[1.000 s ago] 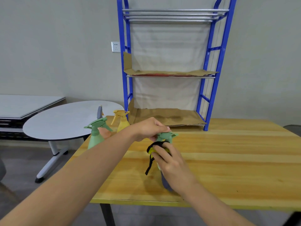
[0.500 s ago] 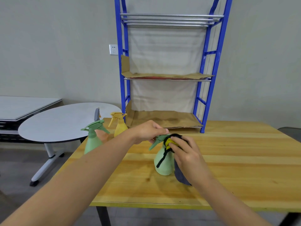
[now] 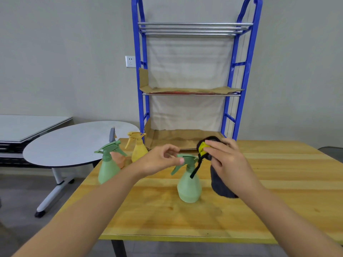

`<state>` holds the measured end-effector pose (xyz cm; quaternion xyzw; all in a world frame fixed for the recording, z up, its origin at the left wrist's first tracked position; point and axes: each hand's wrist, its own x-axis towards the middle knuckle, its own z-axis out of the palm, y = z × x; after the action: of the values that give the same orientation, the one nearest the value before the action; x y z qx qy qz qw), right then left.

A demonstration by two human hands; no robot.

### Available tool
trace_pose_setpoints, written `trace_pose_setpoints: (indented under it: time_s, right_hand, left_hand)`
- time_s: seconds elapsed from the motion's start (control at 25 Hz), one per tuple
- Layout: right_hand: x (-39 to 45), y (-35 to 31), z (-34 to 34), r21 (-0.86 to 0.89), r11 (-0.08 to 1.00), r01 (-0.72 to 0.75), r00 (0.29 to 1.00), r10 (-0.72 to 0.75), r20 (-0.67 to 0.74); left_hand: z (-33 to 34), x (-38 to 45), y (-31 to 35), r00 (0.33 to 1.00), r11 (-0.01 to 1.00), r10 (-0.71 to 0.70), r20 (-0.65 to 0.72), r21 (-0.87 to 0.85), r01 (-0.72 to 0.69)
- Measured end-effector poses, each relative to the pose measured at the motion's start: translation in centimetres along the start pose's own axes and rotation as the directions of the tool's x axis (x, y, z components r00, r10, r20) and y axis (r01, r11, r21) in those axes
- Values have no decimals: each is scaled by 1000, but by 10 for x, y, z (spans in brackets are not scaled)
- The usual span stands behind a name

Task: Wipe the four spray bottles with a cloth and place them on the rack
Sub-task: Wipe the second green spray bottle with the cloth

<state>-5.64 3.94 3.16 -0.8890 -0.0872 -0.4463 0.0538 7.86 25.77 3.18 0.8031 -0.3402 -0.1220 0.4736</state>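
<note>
A pale green spray bottle (image 3: 189,184) stands upright on the wooden table (image 3: 278,182) in front of me. My left hand (image 3: 161,160) hovers at its trigger head, fingers loosely spread, thumb tip touching the head. My right hand (image 3: 224,162) grips a dark cloth (image 3: 220,184) with a yellow patch, just right of the bottle's head; a black strap from the cloth dangles against the neck. A second green bottle (image 3: 108,167), a yellow bottle (image 3: 138,151) and a partly hidden peach bottle (image 3: 119,160) stand at the table's far left corner. The blue rack (image 3: 142,89) stands behind.
The rack's lower shelf (image 3: 178,139) and middle shelf (image 3: 191,89) are lined with cardboard and hold nothing; the top shelf is bare metal rods. A round white table (image 3: 74,143) stands to the left beyond the wooden table's edge. A wall socket (image 3: 130,61) is beside the rack.
My right hand has lifted the cloth off the green bottle's head and moved it right. My left hand has loosened its grip on the head. The bottle now stands in plain view.
</note>
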Motion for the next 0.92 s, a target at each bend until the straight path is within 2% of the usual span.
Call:
trace_pose_setpoints:
  time_s: [0.12,0.2,0.32,0.44,0.52,0.68,0.76,0.84,0.92]
  right_hand:
    - [37,-6,11,-4,996,84,983,-83,165]
    - [51,-10,30,24,998,66,942,-70,327]
    - [53,-4,41,100,995,-4,917,-36,397]
    - [48,10,27,-27,996,83,872,-60,485]
    - [44,11,19,-54,991,120,876,-80,476]
    - [45,-17,29,93,985,142,924,-166,345]
    - [40,-13,32,87,981,172,938,-190,290]
    - [29,1,25,12,989,146,928,-141,344]
    - [17,21,15,-39,997,60,899,-37,436]
  left_hand:
    - [14,-2,-15,996,998,18,-91,64,-12]
    - [24,2,-22,983,994,84,-161,82,-72]
    - [25,4,-26,972,993,115,-205,31,-111]
    - [27,1,-24,969,993,116,-216,14,-116]
    - [30,3,-25,964,993,118,-240,20,-116]
    - [28,9,-30,956,989,139,-259,84,-121]
    - [26,8,-29,961,988,142,-237,92,-124]
    - [25,6,-26,969,990,137,-204,74,-124]
    - [22,3,-22,973,985,162,-167,82,-150]
